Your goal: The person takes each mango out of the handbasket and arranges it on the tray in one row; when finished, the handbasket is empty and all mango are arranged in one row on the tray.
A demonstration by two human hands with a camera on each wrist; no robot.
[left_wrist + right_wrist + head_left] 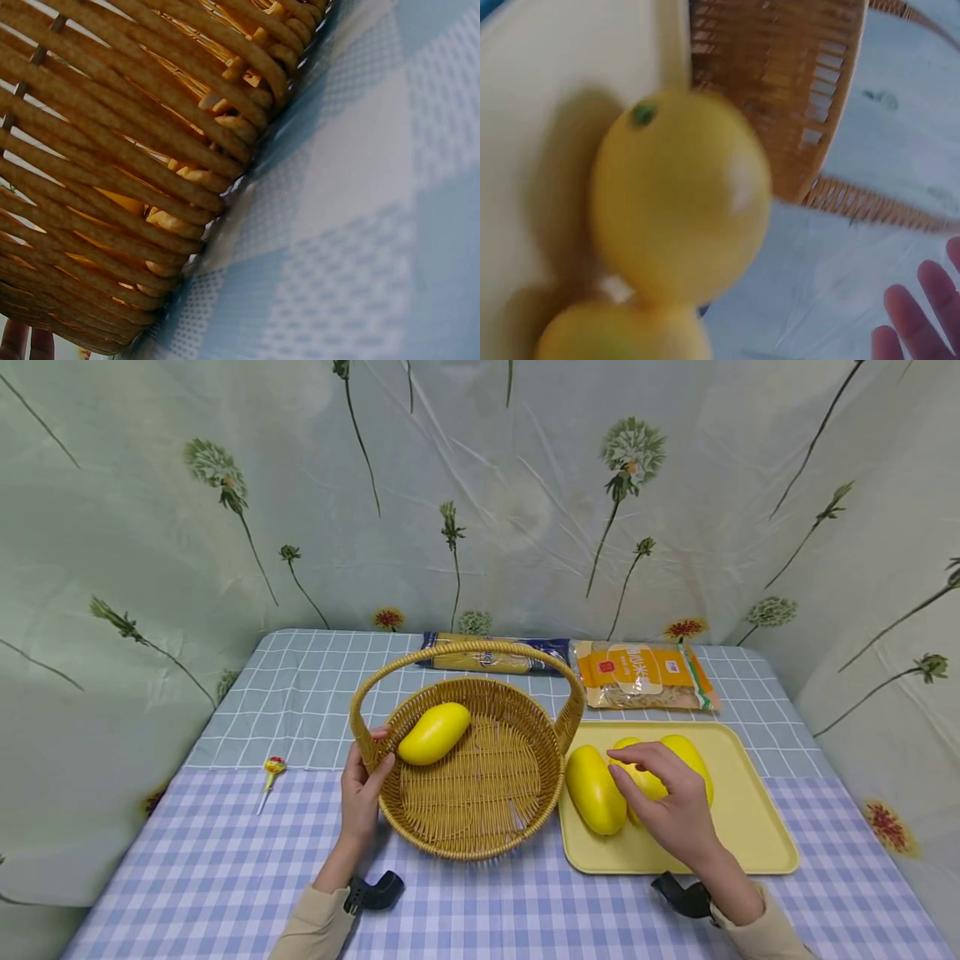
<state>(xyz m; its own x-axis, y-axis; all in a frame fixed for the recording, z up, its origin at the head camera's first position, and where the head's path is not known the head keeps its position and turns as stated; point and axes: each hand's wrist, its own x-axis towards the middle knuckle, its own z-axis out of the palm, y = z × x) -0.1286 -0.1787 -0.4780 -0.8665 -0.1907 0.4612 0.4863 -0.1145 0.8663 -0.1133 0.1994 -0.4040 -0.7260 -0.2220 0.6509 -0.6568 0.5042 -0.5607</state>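
Beige sleeves (pixel 313 925) reach toward a wicker basket (pixel 472 793) and a tray (pixel 753 818) of mangoes.
On the checked cloth (pixel 225 877), the basket stands upright; the left hand (pixel 362 785) grips its rim at the handle's left foot, probably to steady it. Just right lies the yellow tray, seemingly within easy reach of the right hand (pixel 675 802), which hangs over it empty, thumb and fingers curved but parted, as suits a rounded fruit. Two food packs (pixel 645 672) lie behind, presumably out of the way. Three mangoes (pixel 596 792) sit on the tray's basket side; another mango (pixel 435 733) rests inside the basket, leftward. One lollipop (pixel 273 766) lies well apart at left.
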